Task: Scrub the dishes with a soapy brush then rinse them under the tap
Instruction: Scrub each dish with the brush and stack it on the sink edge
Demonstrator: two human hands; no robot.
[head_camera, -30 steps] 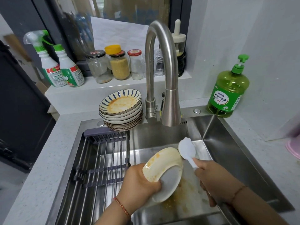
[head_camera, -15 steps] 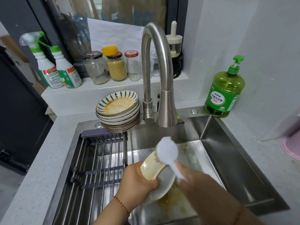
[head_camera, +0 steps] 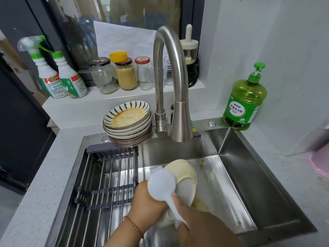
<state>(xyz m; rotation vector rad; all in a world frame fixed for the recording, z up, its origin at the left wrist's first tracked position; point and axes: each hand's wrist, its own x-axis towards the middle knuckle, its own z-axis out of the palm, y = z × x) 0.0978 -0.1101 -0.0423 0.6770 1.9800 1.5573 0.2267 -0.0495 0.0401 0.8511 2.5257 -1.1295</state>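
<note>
My left hand [head_camera: 147, 204] grips a cream plate [head_camera: 185, 177] tilted on edge over the steel sink [head_camera: 249, 175]. My right hand [head_camera: 199, 221] holds a white brush [head_camera: 161, 186] by its handle, its round head lying over the plate's left rim and my left hand. A stack of several blue-striped plates [head_camera: 128, 122] with orange residue sits at the sink's back edge, left of the tap [head_camera: 170, 81]. No water runs from the tap.
A green dish soap pump bottle [head_camera: 244, 102] stands on the counter at the back right. A metal drying rack [head_camera: 106, 180] spans the sink's left half. Jars [head_camera: 126, 75] and spray bottles [head_camera: 60, 77] line the ledge behind. A pink object [head_camera: 318, 163] sits at the right edge.
The brush has swept left across the plate, from beyond its right rim to over its left rim. The plate has tilted so its back faces me more.
</note>
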